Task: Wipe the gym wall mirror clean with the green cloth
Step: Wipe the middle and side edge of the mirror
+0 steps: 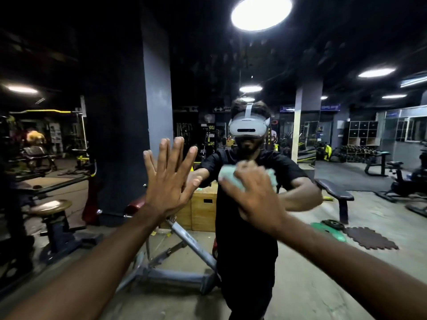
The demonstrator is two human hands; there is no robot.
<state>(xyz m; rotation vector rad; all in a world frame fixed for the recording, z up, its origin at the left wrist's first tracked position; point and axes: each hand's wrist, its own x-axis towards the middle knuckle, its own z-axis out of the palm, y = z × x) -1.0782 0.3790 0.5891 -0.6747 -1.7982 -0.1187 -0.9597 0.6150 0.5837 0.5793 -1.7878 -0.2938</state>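
Observation:
The wall mirror (pixel 300 54) fills nearly the whole view and reflects the dark gym and a person in black with a white headset. My left hand (pixel 168 179) is pressed flat on the glass, fingers spread, with nothing in it. To its right, my right hand (pixel 256 195) presses the pale green cloth (pixel 227 179) against the mirror at chest height. The cloth is bunched under my fingers and blurred by motion. Its edges show at the left and right of my hand.
All of this is seen reflected in the mirror: a grey pillar (pixel 157 93), an incline bench (pixel 184 241), a wooden plyo box (pixel 203 211), a flat bench (pixel 335 192), a stool (pixel 49 207) and floor mats (pixel 369 237).

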